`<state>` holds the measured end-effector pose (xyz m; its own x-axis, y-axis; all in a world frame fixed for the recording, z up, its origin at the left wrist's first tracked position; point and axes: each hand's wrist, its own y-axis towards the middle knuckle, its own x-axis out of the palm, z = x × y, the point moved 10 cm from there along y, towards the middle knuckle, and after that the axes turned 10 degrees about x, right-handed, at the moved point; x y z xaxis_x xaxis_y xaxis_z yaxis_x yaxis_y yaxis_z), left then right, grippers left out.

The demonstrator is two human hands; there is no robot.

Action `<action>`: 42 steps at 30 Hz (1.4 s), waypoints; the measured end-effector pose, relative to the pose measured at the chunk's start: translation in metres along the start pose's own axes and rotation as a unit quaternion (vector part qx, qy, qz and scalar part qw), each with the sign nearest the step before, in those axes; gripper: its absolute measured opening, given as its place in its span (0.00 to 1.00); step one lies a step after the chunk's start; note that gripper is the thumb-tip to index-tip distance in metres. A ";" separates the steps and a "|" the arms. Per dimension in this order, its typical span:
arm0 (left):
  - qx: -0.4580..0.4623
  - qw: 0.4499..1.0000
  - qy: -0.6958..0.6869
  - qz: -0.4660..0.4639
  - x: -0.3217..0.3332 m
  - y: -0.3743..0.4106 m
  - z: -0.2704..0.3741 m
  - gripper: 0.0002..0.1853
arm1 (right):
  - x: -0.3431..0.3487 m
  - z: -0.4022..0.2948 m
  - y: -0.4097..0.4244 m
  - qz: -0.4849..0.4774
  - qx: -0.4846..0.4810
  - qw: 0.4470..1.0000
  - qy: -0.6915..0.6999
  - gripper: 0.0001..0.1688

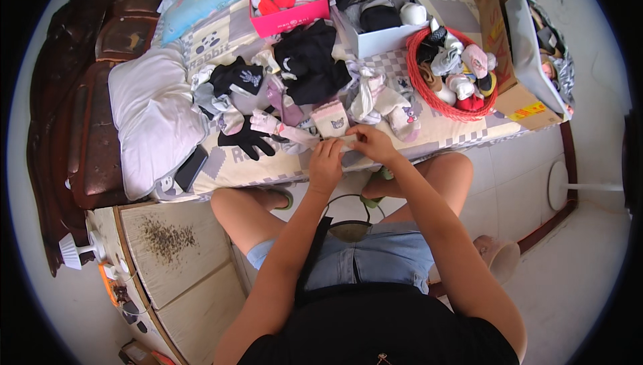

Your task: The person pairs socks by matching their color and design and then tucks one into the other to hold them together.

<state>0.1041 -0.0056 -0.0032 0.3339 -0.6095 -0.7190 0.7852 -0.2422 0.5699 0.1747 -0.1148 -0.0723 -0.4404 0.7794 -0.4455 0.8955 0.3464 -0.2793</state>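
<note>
At the near edge of the bed, a pale sock with a pink cuff and a small cartoon face lies flat. My left hand rests on the sock's lower part, fingers pressed down. Close beside it, my right hand pinches the sock's lower part between thumb and fingers. A pink-and-white sock lies just left of my hands, near a black glove. To the right are pale socks with a purple cartoon figure. Black clothing lies beyond.
A pink box and a pale box hold rolled socks and clothes. Farther right are a red basket of socks and a cardboard box. A white pillow and a phone lie at the left.
</note>
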 end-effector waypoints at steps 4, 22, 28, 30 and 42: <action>-0.004 1.000 -0.013 -0.019 0.006 0.003 -0.015 0.15 | -0.009 -0.015 -0.016 0.051 -0.091 0.993 -0.047 0.24; 0.024 0.998 0.036 -0.041 0.004 0.032 -0.028 0.15 | -0.008 0.013 0.027 0.075 0.175 0.978 -0.082 0.25; -0.185 0.966 -0.107 -0.148 0.023 0.049 -0.088 0.11 | -0.009 0.013 0.014 0.125 0.077 0.989 0.002 0.25; -0.141 0.970 -0.119 -0.158 0.027 0.060 -0.094 0.11 | -0.009 0.006 0.010 0.126 0.056 0.990 -0.011 0.26; -0.112 0.972 0.075 -0.192 0.029 0.069 -0.095 0.21 | -0.006 0.041 0.031 0.115 0.136 0.984 0.028 0.18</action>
<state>0.2170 0.0316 -0.0225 0.0518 -0.3860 -0.9210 0.9554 -0.2493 0.1582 0.2024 -0.1301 -0.1129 -0.2171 0.8509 -0.4785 0.9175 0.0105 -0.3975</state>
